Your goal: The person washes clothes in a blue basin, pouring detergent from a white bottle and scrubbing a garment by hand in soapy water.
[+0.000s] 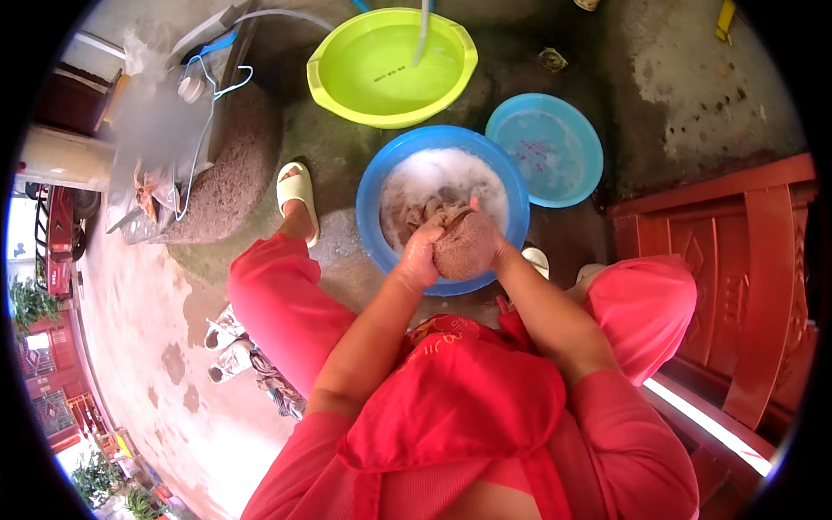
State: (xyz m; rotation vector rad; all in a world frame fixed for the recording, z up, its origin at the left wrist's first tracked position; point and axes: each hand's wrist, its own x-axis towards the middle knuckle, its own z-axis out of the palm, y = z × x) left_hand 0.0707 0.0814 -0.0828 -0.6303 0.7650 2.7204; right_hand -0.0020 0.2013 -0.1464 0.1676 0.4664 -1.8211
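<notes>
Over the near side of a blue basin (367, 227), my left hand (419, 258) and my right hand (496, 246) grip one bunched brown cloth (466, 246) between them. The cloth looks wet, and its rounded lump bulges out below my fingers. What kind of textile it is, I cannot make out. White suds (444, 166) fill the far part of the basin, with murky brown water or fabric nearer my hands. Both hands are closed on the cloth, and some of the fingers are hidden behind it.
A yellow-green tub (390, 116) of water with a hose (423, 36) stands beyond. To the right are a light blue basin (572, 195) with soapy water and a red wooden panel (719, 234). Shoes (227, 351) and a blue hanger (212, 95) are on the left.
</notes>
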